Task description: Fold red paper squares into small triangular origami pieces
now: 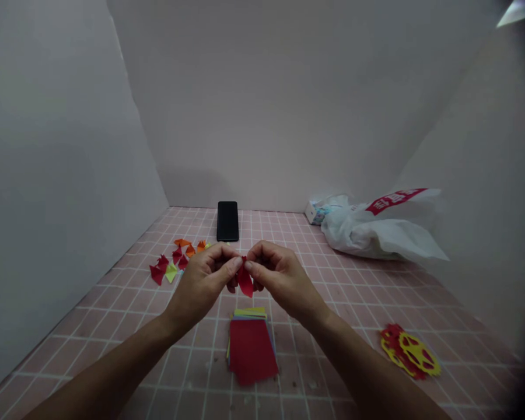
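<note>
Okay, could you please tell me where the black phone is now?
In the head view, the flat black phone lies left of centre, beyond the left hand, near the back wall.

Behind the paper stack point(252, 352) lies the smartphone point(228, 221); paper cutouts point(410, 352) lie right, folded papers point(159, 270) left.

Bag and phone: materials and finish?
Bag: likely thin plastic film, soft sheen; it is crumpled, whitish and slightly see-through, with red print.
Phone: probably a glass front, smooth and dark, judging by its flat, even black face; frame material can't be told.
</note>
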Action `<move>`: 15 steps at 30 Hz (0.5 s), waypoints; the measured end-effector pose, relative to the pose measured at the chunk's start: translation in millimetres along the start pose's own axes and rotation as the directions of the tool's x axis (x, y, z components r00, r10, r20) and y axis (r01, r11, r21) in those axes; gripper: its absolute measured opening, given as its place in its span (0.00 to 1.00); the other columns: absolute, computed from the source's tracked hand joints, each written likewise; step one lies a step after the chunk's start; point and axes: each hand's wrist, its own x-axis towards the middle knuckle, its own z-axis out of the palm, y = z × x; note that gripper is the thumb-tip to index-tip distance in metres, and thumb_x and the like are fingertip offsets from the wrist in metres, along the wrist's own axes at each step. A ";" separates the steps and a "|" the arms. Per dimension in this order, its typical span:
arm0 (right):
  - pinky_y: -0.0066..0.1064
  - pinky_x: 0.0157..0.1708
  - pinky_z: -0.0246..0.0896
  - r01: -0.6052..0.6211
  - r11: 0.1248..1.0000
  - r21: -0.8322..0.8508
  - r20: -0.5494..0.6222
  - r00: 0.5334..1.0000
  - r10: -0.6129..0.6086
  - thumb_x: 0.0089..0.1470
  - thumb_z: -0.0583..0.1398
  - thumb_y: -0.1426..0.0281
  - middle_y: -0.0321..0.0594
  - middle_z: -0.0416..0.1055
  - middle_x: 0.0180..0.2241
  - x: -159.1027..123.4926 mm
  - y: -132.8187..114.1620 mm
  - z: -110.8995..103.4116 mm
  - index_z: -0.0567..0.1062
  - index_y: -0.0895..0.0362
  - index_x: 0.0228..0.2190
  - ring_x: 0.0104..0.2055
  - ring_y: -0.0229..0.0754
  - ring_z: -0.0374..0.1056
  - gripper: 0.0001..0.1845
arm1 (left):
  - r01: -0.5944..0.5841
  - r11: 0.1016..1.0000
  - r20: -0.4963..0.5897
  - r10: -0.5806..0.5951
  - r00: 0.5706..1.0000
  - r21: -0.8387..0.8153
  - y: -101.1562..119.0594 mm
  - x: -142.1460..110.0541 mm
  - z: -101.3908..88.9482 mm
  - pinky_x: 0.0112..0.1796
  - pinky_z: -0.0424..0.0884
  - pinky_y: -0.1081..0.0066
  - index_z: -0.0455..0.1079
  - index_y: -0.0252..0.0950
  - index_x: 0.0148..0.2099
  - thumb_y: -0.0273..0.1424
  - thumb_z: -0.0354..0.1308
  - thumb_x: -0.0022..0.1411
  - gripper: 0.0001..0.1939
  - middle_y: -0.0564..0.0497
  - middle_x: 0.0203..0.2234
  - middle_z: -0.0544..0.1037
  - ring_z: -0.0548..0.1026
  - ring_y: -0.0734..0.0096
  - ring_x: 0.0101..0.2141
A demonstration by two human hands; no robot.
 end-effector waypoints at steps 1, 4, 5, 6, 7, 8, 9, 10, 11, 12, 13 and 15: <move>0.26 0.21 0.59 0.004 1.000 -0.007 -0.001 1.000 -0.004 0.51 0.61 0.69 0.30 0.65 0.21 0.1 0.0 0.1 0.69 0.57 0.26 0.22 0.32 0.62 0.06 | 0.000 1.000 -0.002 0.000 1.000 0.005 0.6 0.2 0.3 0.26 0.68 0.75 0.71 0.34 0.34 0.33 0.59 0.64 0.08 0.55 0.23 0.74 0.71 0.77 0.24; 0.26 0.21 0.59 0.024 0.999 -0.036 0.000 1.000 -0.024 0.52 0.60 0.69 0.31 0.65 0.21 0.1 -1.1 0.3 0.69 0.57 0.25 0.22 0.33 0.62 0.07 | 0.002 1.000 -0.013 -0.001 1.000 0.026 2.7 0.5 1.2 0.26 0.69 0.76 0.70 0.34 0.34 0.33 0.59 0.63 0.08 0.55 0.23 0.74 0.71 0.77 0.24; 0.27 0.22 0.59 0.032 0.998 -0.047 0.003 0.999 -0.032 0.52 0.60 0.68 0.31 0.65 0.21 -0.1 -1.5 0.3 0.69 0.57 0.25 0.22 0.33 0.62 0.07 | 0.003 1.000 -0.014 -0.002 1.000 0.030 3.2 0.6 1.4 0.26 0.69 0.76 0.70 0.34 0.34 0.33 0.59 0.63 0.08 0.55 0.23 0.74 0.71 0.77 0.24; 0.27 0.22 0.59 0.038 0.998 -0.058 0.006 0.999 -0.038 0.53 0.60 0.68 0.32 0.65 0.21 -0.3 -1.8 0.2 0.69 0.57 0.25 0.22 0.33 0.62 0.08 | 0.005 0.999 -0.013 -0.005 1.000 0.034 3.6 0.6 1.5 0.26 0.69 0.76 0.70 0.34 0.34 0.33 0.59 0.63 0.08 0.55 0.23 0.74 0.71 0.77 0.24; 0.27 0.22 0.59 0.044 0.997 -0.066 0.008 0.999 -0.044 0.53 0.59 0.68 0.32 0.65 0.21 -0.5 -1.8 0.0 0.69 0.57 0.25 0.22 0.33 0.62 0.08 | 0.008 0.999 -0.012 -0.008 1.000 0.037 3.8 0.7 1.5 0.26 0.69 0.76 0.70 0.34 0.34 0.33 0.59 0.63 0.08 0.55 0.23 0.74 0.71 0.77 0.24; 0.27 0.22 0.59 0.050 0.996 -0.075 0.008 0.999 -0.050 0.54 0.59 0.67 0.32 0.65 0.21 -0.6 -1.6 -0.2 0.69 0.57 0.25 0.22 0.33 0.62 0.08 | 0.011 0.999 -0.009 -0.011 1.000 0.042 3.7 0.7 1.3 0.26 0.68 0.76 0.70 0.34 0.34 0.33 0.60 0.62 0.08 0.55 0.23 0.74 0.71 0.77 0.24; 0.27 0.22 0.59 0.057 0.995 -0.085 0.008 0.998 -0.057 0.54 0.59 0.68 0.32 0.65 0.21 -0.7 -1.2 -0.4 0.69 0.57 0.25 0.22 0.33 0.62 0.08 | 0.015 0.999 -0.007 -0.015 1.000 0.048 3.6 0.8 0.9 0.25 0.68 0.76 0.70 0.34 0.34 0.33 0.60 0.62 0.08 0.55 0.23 0.74 0.71 0.77 0.24; 0.27 0.22 0.58 0.066 0.993 -0.094 0.008 0.998 -0.066 0.54 0.59 0.68 0.32 0.65 0.21 -0.6 -0.6 -0.6 0.69 0.57 0.25 0.22 0.33 0.62 0.08 | 0.020 0.998 -0.003 -0.020 1.000 0.055 3.2 1.0 0.4 0.25 0.68 0.76 0.70 0.34 0.34 0.33 0.60 0.62 0.08 0.55 0.23 0.74 0.71 0.77 0.23; 0.27 0.23 0.58 0.078 0.992 -0.101 0.004 0.997 -0.078 0.54 0.59 0.69 0.32 0.65 0.21 -0.3 0.0 -0.7 0.69 0.57 0.25 0.22 0.33 0.62 0.08 | 0.024 0.998 0.003 -0.024 1.000 0.058 2.9 1.2 -0.3 0.25 0.68 0.76 0.70 0.34 0.34 0.33 0.60 0.62 0.07 0.55 0.23 0.74 0.70 0.77 0.23; 0.27 0.23 0.58 0.090 0.991 -0.103 0.001 0.996 -0.091 0.54 0.59 0.70 0.31 0.65 0.21 0.0 0.5 -0.8 0.69 0.57 0.25 0.22 0.33 0.62 0.07 | 0.030 0.998 0.011 -0.031 0.999 0.058 2.5 1.5 -1.1 0.25 0.68 0.76 0.71 0.34 0.34 0.33 0.60 0.62 0.07 0.55 0.23 0.74 0.70 0.77 0.23; 0.27 0.23 0.58 0.100 0.990 -0.102 -0.002 0.995 -0.100 0.54 0.59 0.70 0.31 0.65 0.21 0.5 0.8 -0.9 0.69 0.57 0.25 0.22 0.33 0.62 0.06 | 0.036 0.998 0.023 -0.038 0.999 0.054 2.2 1.9 -1.8 0.25 0.68 0.76 0.71 0.34 0.34 0.33 0.59 0.62 0.07 0.55 0.23 0.74 0.70 0.78 0.23; 0.27 0.23 0.58 0.107 0.990 -0.096 -0.006 0.994 -0.109 0.53 0.59 0.72 0.31 0.65 0.21 1.2 0.8 -1.0 0.69 0.57 0.25 0.22 0.33 0.62 0.05 | 0.052 0.998 0.047 -0.054 0.997 0.040 2.1 2.7 -3.3 0.25 0.67 0.76 0.70 0.34 0.34 0.33 0.59 0.61 0.07 0.55 0.23 0.73 0.70 0.78 0.23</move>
